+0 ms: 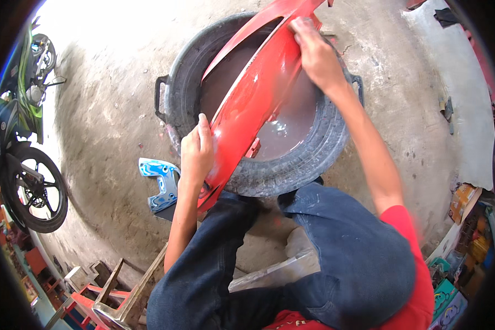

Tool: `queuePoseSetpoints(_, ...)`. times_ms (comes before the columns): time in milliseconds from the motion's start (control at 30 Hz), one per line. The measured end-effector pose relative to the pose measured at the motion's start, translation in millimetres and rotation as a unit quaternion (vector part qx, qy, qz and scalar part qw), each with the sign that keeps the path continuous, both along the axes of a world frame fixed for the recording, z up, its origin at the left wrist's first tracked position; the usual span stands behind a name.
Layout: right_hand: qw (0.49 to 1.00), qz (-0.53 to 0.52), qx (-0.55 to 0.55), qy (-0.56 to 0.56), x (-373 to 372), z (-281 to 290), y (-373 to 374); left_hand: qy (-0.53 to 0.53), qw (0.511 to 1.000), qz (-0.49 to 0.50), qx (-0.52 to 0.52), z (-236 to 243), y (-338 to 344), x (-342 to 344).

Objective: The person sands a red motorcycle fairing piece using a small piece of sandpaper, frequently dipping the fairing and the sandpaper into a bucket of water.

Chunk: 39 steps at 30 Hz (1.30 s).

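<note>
A long, glossy red motorcycle body panel [258, 93] slants across a black rubber tub [291, 170] that holds murky greyish water. My left hand [198, 148] grips the panel's lower left part, thumb on the upper face and the other fingers hidden. Near its far end, my right hand [316, 55] presses bent, closed fingers onto the surface. Whether something small lies under those fingertips I cannot make out. The panel looks wet, and its near end reaches down beside my left knee.
Left of the tub, a blue-and-white patterned piece [162, 184] lies on the concrete floor [104, 110]. A motorcycle [30, 170] stands at the far left. Wooden and red frames [113, 300] are at lower left. Assorted packages [467, 242] pile up at right; I sit on a low seat.
</note>
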State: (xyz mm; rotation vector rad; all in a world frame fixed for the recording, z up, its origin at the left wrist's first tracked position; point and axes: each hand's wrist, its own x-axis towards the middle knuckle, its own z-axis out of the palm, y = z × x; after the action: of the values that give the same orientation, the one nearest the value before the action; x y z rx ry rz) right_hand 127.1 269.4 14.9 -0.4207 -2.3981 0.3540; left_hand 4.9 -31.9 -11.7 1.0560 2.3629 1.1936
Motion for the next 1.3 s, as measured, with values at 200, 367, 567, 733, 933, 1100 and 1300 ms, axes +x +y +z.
queuePoseSetpoints(200,0.937,0.318,0.121,-0.079,20.5,-11.9,-89.0,0.052,0.998,-0.013,0.019,-3.1,0.6,-1.4)
queuePoseSetpoints(367,0.988,0.114,0.094,-0.046,4.4,-6.3,7.4,-0.047,0.998,0.032,-0.014,3.2,-0.6,1.7)
queuePoseSetpoints(567,0.989,0.092,0.114,-0.021,-4.5,-11.4,-10.3,-0.045,0.998,0.015,-0.03,6.7,3.8,-0.5)
queuePoseSetpoints(733,0.947,0.288,0.14,-0.023,2.6,-19.2,-44.6,-0.013,1.0,0.016,-0.01,7.5,0.5,1.2)
queuePoseSetpoints(933,0.99,-0.006,-0.136,0.03,-15.7,1.2,35.8,-0.042,0.998,0.02,-0.051,5.4,1.3,0.0)
queuePoseSetpoints(1100,0.947,0.28,0.139,-0.078,19.6,-9.8,-115.3,-0.016,1.0,0.004,0.0,-0.8,0.0,0.3)
queuePoseSetpoints(1300,0.986,0.111,0.098,-0.079,7.9,-3.0,-27.2,-0.055,0.998,0.019,-0.03,5.0,0.1,-1.2)
